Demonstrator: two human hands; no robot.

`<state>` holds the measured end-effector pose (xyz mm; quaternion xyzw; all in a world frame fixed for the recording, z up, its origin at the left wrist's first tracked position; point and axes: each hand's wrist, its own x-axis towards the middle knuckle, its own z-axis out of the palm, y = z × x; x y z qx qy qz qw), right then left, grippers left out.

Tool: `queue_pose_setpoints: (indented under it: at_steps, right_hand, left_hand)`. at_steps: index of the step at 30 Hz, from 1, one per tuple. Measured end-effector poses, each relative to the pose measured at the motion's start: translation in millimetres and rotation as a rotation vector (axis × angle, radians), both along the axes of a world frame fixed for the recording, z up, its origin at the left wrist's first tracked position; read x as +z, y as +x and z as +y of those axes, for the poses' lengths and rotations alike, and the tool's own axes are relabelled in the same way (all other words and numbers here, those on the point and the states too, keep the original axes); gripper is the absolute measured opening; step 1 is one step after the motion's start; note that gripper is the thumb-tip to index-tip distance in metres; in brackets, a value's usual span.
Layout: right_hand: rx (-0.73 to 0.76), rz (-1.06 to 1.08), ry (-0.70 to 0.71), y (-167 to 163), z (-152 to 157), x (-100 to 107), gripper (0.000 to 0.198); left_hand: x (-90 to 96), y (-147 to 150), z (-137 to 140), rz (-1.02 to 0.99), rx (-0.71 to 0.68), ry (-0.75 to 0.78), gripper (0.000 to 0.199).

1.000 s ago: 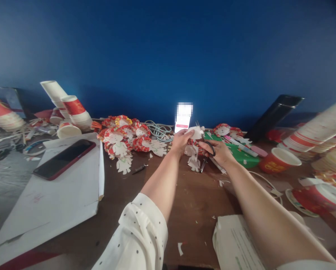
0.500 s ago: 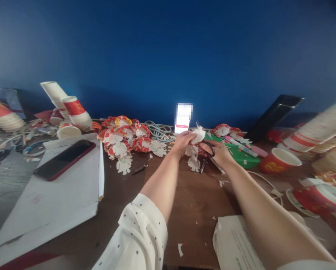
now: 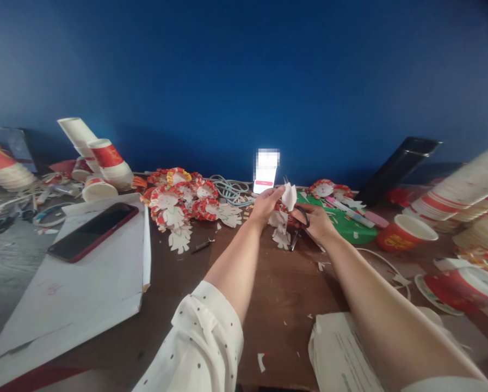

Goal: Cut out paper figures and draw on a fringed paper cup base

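Note:
Pinched in my left hand (image 3: 267, 207) is a small white paper piece (image 3: 289, 197), held up above the table. My right hand (image 3: 315, 222) is closed round the dark handles of a pair of scissors (image 3: 303, 216); the blade tips show just beyond the paper. Below the hands lies a white paper figure cutout (image 3: 280, 231), partly covered by them. A slim dark pen-like tool (image 3: 294, 239) rests beside it. To the left of my left hand is a heap of red-and-white paper figures (image 3: 178, 201).
A lit phone (image 3: 264, 177) leans against the blue wall. At right are a green board (image 3: 358, 231) with markers, a red paper cup (image 3: 407, 233) and cup stacks. A dark phone (image 3: 93, 231) lies on a white box (image 3: 64, 294) at left. Paper scraps dot the brown table (image 3: 276, 305).
The white paper piece has turned more upright between my hands. My right hand with the scissors has shifted very slightly left; the things on the table have stayed in place.

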<state>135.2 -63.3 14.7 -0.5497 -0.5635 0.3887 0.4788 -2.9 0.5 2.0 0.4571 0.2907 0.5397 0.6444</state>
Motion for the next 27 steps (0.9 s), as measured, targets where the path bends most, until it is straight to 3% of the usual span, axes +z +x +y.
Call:
queue_pose_setpoints:
  at_steps: [4, 10, 21, 27]
  right_hand:
    - [-0.046, -0.220, 0.018, -5.3, -3.1, 4.4, 0.038]
    - [-0.032, -0.329, 0.088, -6.0, -0.3, -2.9, 0.048]
    - [-0.019, -0.216, 0.066, -8.4, -2.7, 2.0, 0.040]
    - [-0.019, -0.223, 0.055, -9.8, -3.6, 3.1, 0.045]
  left_hand:
    - [3.4, -1.5, -2.9, 0.057, 0.067, -0.017, 0.048]
    - [2.1, -2.8, -2.3, 0.050, 0.065, -0.062, 0.043]
    - [1.8, -2.8, 2.5, -0.122, 0.029, -0.164, 0.020]
    - [0.9, -4.0, 5.6, -0.192, -0.018, -0.203, 0.019]
